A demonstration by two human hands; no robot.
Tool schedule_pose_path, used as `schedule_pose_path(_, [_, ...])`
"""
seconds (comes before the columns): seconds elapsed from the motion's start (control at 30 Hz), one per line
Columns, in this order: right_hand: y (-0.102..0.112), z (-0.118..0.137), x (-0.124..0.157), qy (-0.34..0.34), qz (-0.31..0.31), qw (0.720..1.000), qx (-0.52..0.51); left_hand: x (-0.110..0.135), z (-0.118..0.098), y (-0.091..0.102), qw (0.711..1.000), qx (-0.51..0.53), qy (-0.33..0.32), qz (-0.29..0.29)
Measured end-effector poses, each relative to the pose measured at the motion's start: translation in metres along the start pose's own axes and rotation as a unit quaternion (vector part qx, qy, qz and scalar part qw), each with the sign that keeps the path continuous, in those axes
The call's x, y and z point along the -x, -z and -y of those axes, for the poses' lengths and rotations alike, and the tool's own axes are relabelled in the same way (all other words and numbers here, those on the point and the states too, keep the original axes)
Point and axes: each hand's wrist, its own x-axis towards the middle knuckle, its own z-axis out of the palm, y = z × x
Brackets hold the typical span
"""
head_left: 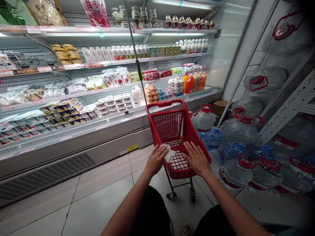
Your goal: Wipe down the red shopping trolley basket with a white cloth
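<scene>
A red plastic shopping cart point(156, 132) stands in front of me, its basket of open mesh. My left hand point(156, 160) is at the cart's left near side, fingers closed on a crumpled white tissue point(169, 154) that hangs over the basket. On the right near side, my right hand point(197, 159) is open with its fingers stretched out and nothing in it. It lies over or on the basket wall; whether it touches cannot be made out.
An open refrigerated case point(98, 137) with dairy goods runs along the left and back. Large water bottles point(236, 173) crowd the floor on the right, beside a white perforated rack post point(286, 105). A thin dark pole point(137, 65) rises from the cart's far left corner. Pale tiles point(103, 196) cover the floor.
</scene>
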Motion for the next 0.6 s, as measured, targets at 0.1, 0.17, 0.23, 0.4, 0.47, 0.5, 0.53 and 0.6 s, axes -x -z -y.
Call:
schedule_pose_path(0.1, [0.005,-0.017,0.002,0.011,0.004,1.000,0.004,0.021,-0.054,-0.011,0.999,0.035,-0.032,-0.017])
schedule_pose_path(0.17, [0.007,-0.020,0.002,0.002,0.000,1.000,0.006,0.028,-0.085,-0.020,0.998,0.051,-0.032,-0.032])
schedule_pose_path(0.23, [0.008,-0.013,0.002,-0.033,-0.012,0.999,0.007,0.029,-0.104,-0.026,0.997,0.056,-0.027,-0.046])
schedule_pose_path(0.4, [0.005,0.022,0.007,-0.069,0.008,0.997,-0.031,0.022,-0.091,-0.020,0.989,0.043,-0.142,-0.019])
schedule_pose_path(0.47, [0.005,0.026,0.011,-0.083,0.013,0.996,-0.033,0.014,-0.064,-0.013,0.978,0.040,-0.206,0.011])
schedule_pose_path(0.5, [0.005,0.025,0.012,-0.084,0.016,0.996,-0.029,0.008,-0.048,-0.010,0.975,0.039,-0.217,0.021])
schedule_pose_path(0.53, [0.006,0.024,0.014,-0.074,0.020,0.997,-0.024,0.001,-0.031,-0.007,0.977,0.033,-0.209,0.024])
schedule_pose_path(0.6, [0.007,0.021,0.016,-0.038,0.031,0.999,-0.015,-0.016,0.003,-0.005,0.985,0.011,-0.168,0.028])
